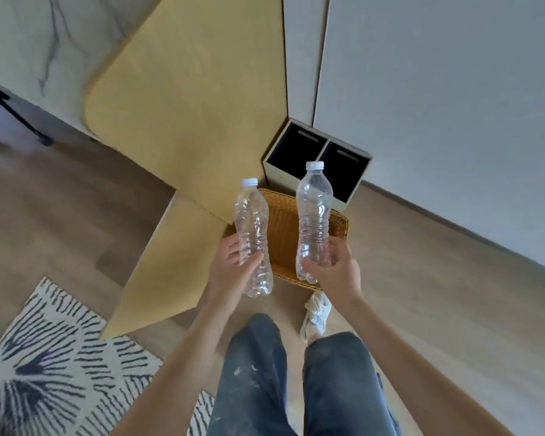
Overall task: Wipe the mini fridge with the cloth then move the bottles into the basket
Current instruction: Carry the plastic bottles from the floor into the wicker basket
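I hold two clear plastic bottles with white caps, both upright, above a woven wicker basket [282,228] on the floor. My left hand [233,265] grips the left bottle [254,237] around its lower half. My right hand [334,265] grips the right bottle [313,215] near its base. The two bottles are apart, and both look empty. The basket sits partly hidden behind the bottles and my hands. No mini fridge or cloth is in view.
A pale wooden table [186,99] with a slab leg [167,262] stands left of the basket. A two-compartment box [318,158] sits behind it against the grey wall. A striped rug [54,357] lies at lower left. My legs and shoe [315,316] are below.
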A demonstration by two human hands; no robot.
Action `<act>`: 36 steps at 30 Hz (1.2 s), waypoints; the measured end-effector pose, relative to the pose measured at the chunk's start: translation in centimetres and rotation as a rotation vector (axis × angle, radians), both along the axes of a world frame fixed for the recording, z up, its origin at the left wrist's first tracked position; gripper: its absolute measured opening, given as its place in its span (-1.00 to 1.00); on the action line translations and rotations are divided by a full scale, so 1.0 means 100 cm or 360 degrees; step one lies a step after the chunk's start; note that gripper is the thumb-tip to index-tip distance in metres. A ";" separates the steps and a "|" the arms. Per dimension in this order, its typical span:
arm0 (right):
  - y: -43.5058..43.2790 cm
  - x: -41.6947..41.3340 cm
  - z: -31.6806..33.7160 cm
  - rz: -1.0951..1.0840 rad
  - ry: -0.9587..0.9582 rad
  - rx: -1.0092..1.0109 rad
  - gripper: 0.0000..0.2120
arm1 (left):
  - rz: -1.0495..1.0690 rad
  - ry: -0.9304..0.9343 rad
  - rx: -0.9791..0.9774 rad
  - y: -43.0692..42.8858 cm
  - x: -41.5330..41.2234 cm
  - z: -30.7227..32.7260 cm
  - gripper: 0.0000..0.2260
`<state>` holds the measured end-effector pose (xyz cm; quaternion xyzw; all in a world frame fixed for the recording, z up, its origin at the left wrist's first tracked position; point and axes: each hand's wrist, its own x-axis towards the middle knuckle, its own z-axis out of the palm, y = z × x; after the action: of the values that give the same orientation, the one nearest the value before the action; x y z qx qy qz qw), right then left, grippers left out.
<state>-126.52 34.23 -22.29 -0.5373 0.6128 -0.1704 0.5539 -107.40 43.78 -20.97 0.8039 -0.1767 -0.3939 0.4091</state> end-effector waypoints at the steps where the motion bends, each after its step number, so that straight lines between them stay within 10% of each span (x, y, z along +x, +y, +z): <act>1: -0.008 0.008 -0.018 -0.0007 0.0016 0.0033 -0.36 | 0.0008 0.0012 0.0015 -0.010 0.006 -0.015 -0.50; 22: -0.021 0.145 -0.569 -0.0279 0.0264 0.0338 -0.27 | -0.0391 0.0125 0.0441 -0.099 0.128 -0.564 -0.45; 36: -0.013 0.162 -0.673 -0.0157 0.0458 0.0329 -0.15 | -0.0476 -0.0013 0.0519 -0.115 0.125 -0.686 -0.49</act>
<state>-110.36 32.89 -89.58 -0.4657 0.7255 -0.0551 0.5037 -94.85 32.31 -89.54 0.8258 -0.2296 -0.4703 0.2100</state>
